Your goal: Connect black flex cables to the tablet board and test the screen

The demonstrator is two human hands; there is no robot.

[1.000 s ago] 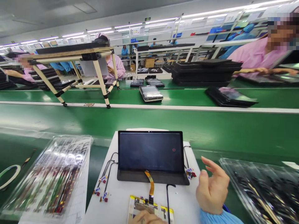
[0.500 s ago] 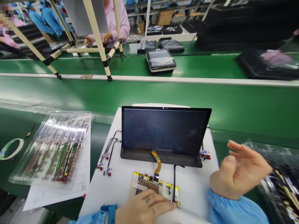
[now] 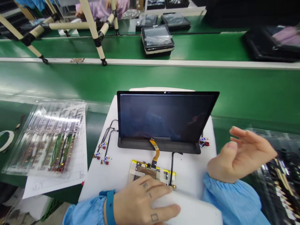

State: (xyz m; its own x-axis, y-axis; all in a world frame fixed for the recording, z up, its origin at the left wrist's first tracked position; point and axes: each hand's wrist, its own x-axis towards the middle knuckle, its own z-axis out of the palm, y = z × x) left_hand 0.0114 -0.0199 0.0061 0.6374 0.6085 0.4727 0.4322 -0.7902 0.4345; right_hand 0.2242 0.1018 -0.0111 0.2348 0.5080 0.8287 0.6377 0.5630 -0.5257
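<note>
A tablet screen panel (image 3: pixel 161 117) leans upright on the white work board (image 3: pixel 187 172), its dark face towards me. From its lower edge an orange flex cable (image 3: pixel 154 151) runs to a circuit board (image 3: pixel 146 171) with yellow edging. Just below that board, my left hand (image 3: pixel 145 200) lies palm down with fingers stretched, partly over a smooth white piece (image 3: pixel 192 207) and covering the circuit board's near side. My right hand (image 3: pixel 243 156) is raised at the right, palm turned up, fingers apart and holding nothing. A black cable (image 3: pixel 172 168) comes down beside the circuit board.
Several small labelled parts on black wires (image 3: pixel 103 153) lie at the board's left. A clear tray of flex strips (image 3: pixel 51 140) rests on printed paper (image 3: pixel 77 175); a tape roll (image 3: pixel 6 140) is beyond it. Another parts tray (image 3: pixel 281 172) stands right. Stacked tablets (image 3: pixel 157 40) sit on the far belt.
The view has tilted downward, so the bench appears higher in it and more of the white piece shows. Both hands keep about the same pose; my right hand stays raised.
</note>
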